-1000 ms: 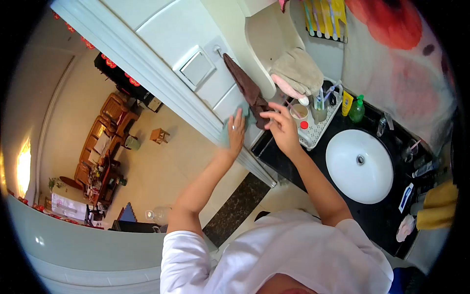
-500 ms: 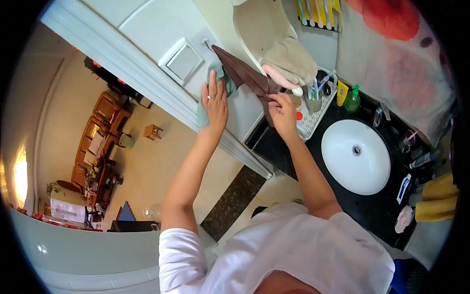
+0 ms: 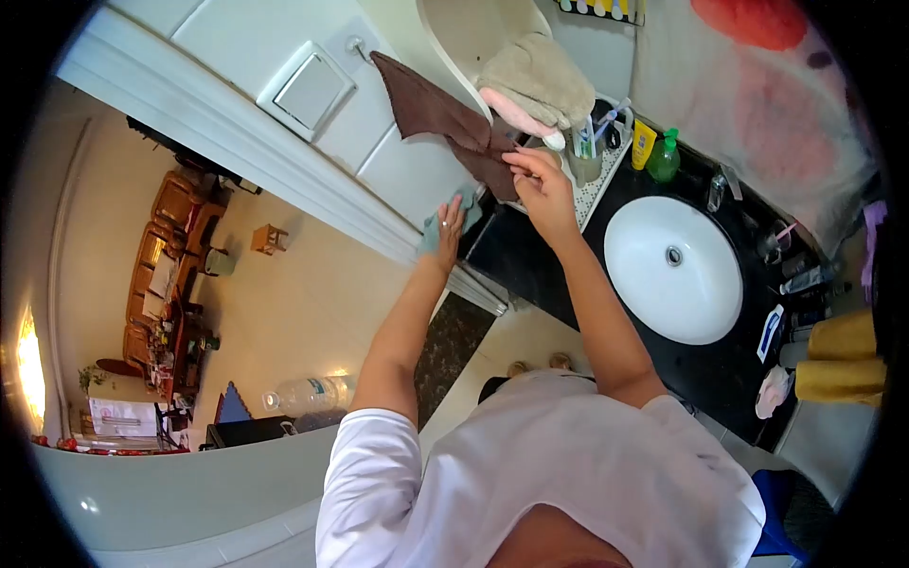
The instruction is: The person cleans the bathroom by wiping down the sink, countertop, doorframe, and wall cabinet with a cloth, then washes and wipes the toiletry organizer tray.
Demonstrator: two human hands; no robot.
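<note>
A brown cloth [image 3: 431,106] hangs from a hook [image 3: 357,45] on the white tiled wall. My right hand [image 3: 544,185] pinches its lower end and holds it out from the wall, above the counter's corner. Lower on the tiles, beside the door frame, my left hand [image 3: 448,232] presses a pale green cloth [image 3: 433,239] flat against the wall. A ring shows on one of its fingers. The white switch [image 3: 307,92] is above and left of both hands.
A black counter [image 3: 568,301] holds a white sink [image 3: 673,270], a tray [image 3: 595,194] with toothbrushes in a cup, a yellow tube [image 3: 643,145] and a green bottle [image 3: 665,158]. A beige towel [image 3: 540,78] lies above the tray. The door frame [image 3: 237,142] runs along the left.
My left hand has moved the green cloth from beside the switch down the wall towards the counter. My right hand has closed on the brown cloth and pulls it aside.
</note>
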